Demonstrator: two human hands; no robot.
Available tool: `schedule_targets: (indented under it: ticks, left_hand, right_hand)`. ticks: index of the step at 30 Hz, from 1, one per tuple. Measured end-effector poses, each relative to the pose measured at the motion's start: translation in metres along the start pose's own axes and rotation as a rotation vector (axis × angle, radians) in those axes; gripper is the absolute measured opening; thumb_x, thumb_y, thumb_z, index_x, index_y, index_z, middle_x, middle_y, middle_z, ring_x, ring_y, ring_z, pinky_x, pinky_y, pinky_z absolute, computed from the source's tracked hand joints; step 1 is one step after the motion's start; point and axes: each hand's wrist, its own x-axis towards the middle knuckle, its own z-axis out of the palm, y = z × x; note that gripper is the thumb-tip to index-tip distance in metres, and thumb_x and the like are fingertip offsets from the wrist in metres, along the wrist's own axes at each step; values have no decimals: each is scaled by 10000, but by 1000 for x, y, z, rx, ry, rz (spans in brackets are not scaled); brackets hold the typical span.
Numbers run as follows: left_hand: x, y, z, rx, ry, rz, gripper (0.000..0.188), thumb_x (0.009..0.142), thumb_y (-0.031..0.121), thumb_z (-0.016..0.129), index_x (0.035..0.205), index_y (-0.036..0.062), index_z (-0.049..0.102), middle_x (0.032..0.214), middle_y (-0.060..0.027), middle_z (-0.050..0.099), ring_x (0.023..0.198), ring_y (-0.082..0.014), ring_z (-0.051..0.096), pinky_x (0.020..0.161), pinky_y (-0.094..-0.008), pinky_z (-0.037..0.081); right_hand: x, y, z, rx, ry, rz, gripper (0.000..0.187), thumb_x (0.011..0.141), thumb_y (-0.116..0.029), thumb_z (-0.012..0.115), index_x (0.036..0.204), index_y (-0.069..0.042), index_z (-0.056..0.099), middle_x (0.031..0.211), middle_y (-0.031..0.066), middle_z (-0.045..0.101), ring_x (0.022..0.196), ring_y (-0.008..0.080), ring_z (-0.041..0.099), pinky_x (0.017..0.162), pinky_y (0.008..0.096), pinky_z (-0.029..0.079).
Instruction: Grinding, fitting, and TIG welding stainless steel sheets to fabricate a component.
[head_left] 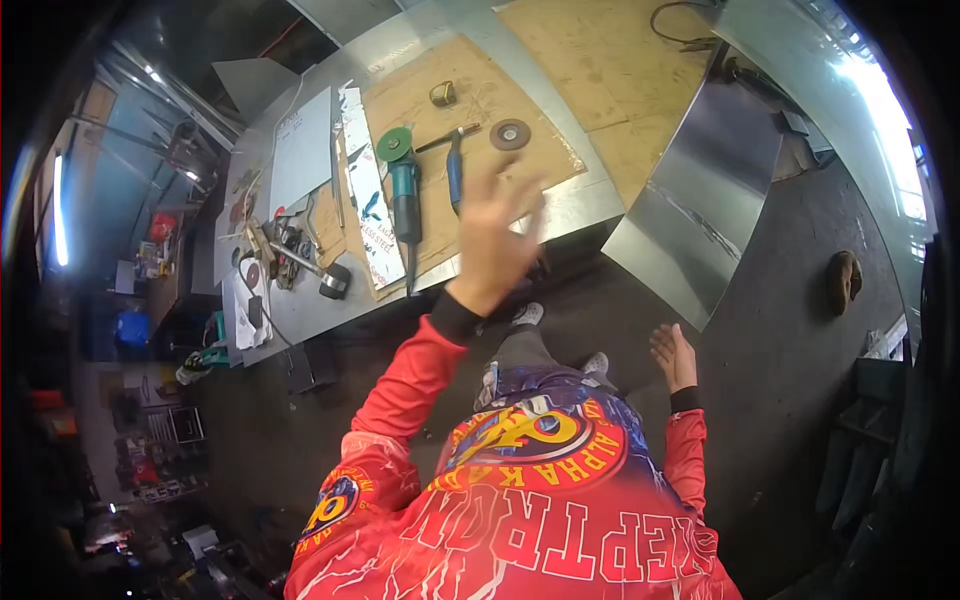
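My left hand (497, 240) is raised over the front edge of the metal workbench (570, 212). Its fingers are apart and slightly blurred, with nothing seen in them. Closest to it on a brown cardboard sheet (490, 85) lies a blue-handled hammer (455, 175), partly behind the hand. Left of the hammer is a teal angle grinder (404, 190) with a green disc (394, 144). A brown abrasive disc (510, 135) and a yellow tape measure (442, 94) rest farther back. My right hand (675, 358) hangs low at my right side, fingers stretched out, holding nothing.
Hand tools (295, 245) and a black-ended cylinder (335, 281) crowd the bench's left end. A shiny metal sheet (690, 200) slants off the bench's right side, its corner near my right hand. A brown, rounded object (843, 282) is at far right.
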Motion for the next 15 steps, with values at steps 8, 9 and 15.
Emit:
schedule_targets:
  ticks: [8, 9, 15]
  left_hand:
    - [-33, -218, 54, 16, -223, -667, 651, 849, 341, 750, 1354, -19, 555, 1221, -285, 659, 1072, -417, 669, 907, -431, 532]
    - [-28, -220, 65, -118, -231, -791, 721, 843, 354, 756, 1391, -38, 499, 1189, -303, 660, 1064, -430, 665, 919, -449, 523]
    - [-32, -279, 113, 76, -145, -635, 787, 811, 239, 773, 1412, -88, 384, 1087, -276, 639, 879, -361, 690, 784, -440, 554]
  right_hand:
    - [-15, -22, 104, -322, -118, 24, 424, 1026, -410, 579, 1116, -2, 651, 950, 82, 702, 910, 187, 702, 815, 302, 546]
    - [-15, -24, 116, -343, -121, -1, 413, 1033, -396, 572, 1099, 2, 660, 946, 86, 712, 896, 175, 706, 816, 291, 552]
    - [2, -51, 216, -425, -80, -147, 339, 1045, -306, 569, 1072, 15, 674, 932, 91, 718, 875, 169, 706, 804, 284, 546]
